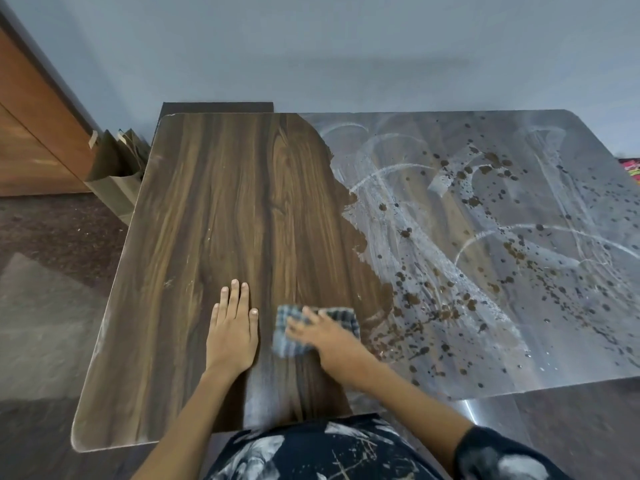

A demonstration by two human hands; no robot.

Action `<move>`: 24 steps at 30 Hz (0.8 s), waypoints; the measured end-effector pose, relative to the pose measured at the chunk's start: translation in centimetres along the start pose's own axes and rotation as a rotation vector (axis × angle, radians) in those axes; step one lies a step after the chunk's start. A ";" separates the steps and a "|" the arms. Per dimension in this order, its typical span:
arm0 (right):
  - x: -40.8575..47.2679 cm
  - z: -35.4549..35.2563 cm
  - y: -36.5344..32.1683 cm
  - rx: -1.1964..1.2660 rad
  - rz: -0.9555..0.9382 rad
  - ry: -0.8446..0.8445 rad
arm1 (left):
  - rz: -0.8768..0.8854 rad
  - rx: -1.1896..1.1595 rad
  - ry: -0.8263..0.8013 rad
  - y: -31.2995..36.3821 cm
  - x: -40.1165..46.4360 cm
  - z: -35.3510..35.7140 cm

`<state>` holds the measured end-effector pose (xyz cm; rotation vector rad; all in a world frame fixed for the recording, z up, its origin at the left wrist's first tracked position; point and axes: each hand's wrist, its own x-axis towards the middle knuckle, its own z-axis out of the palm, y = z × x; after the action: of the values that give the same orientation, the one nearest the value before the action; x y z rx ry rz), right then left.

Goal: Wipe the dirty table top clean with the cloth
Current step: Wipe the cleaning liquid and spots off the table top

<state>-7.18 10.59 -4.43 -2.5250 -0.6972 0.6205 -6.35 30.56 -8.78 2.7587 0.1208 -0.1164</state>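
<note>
On the dark wood-grain bench point(214, 209), the blue-grey checked cloth point(313, 330) lies under the blurred right hand point(325, 337), whose grip presses it with fingers spread toward ten o'clock, while the left hand point(232, 332) rests flat, fingers straight, at nine o'clock of the cloth.

Dim, even indoor light with a cool grey-blue cast. The table top point(221, 209) shows soft glare across its filmed right part. The right hand point(327, 336) and the cloth point(294, 336) are motion-blurred. Wide-angle distortion bends the table edges; faint shadows lie under the forearms.
</note>
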 end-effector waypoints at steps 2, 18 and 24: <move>-3.7 1.2 0.2 -0.014 -0.091 -0.075 | 0.016 0.002 -0.008 -0.4 -0.8 0.2; -7.9 5.5 0.4 0.070 0.010 0.076 | 0.049 0.006 -0.047 -1.6 -7.9 0.5; -13.2 3.3 5.5 0.089 0.220 0.200 | -0.089 -0.052 -0.028 0.2 -8.2 0.5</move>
<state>-17.10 -0.10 -5.98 -2.5537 -0.3172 0.4510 -14.53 29.65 -8.41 2.6995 0.2355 -0.1726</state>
